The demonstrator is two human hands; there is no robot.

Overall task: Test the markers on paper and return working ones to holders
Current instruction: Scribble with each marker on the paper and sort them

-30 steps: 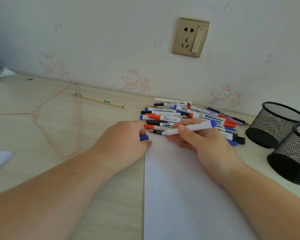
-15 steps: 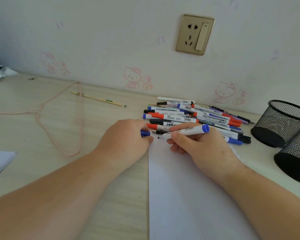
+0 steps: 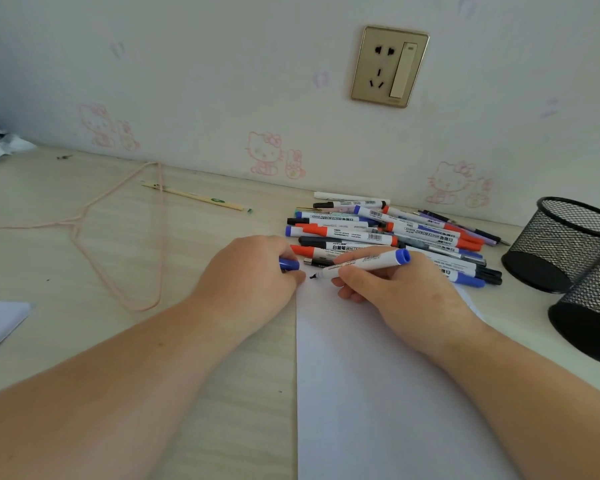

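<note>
— What were your hands doing just then?

— My right hand [image 3: 395, 289] gripped the uncapped blue whiteboard marker [image 3: 361, 263], fingers curled round the barrel. My left hand [image 3: 253, 271] pinched its blue cap [image 3: 289, 264] and rested at the left edge of the white paper [image 3: 378, 393].

— How did the marker lie?

— Nearly flat, long axis running left to right: dark tip [image 3: 313, 276] pointing left toward my left hand, blue butt end up to the right. The tip sat right at the paper's far left corner; whether it touched the sheet I couldn't tell.

— So which way was the stroke going to go?

— I judged it had to come toward me or rightward, since bare paper lay nearer my body and under my right wrist. The right hand was the one placed to do it; the left only steadied the sheet.

— And the rest?

— The pile of markers [image 3: 378, 233] lay just beyond both hands on the counter [image 3: 118, 254], mostly parallel to the wall. The two black mesh holders [image 3: 561, 244] stood well off to the right, on my right hand's side, so that hand seemed better placed to drop a working marker in.

— Anything risky?

— Starting so close to the corner, the tip could have slipped off onto the counter.
</note>
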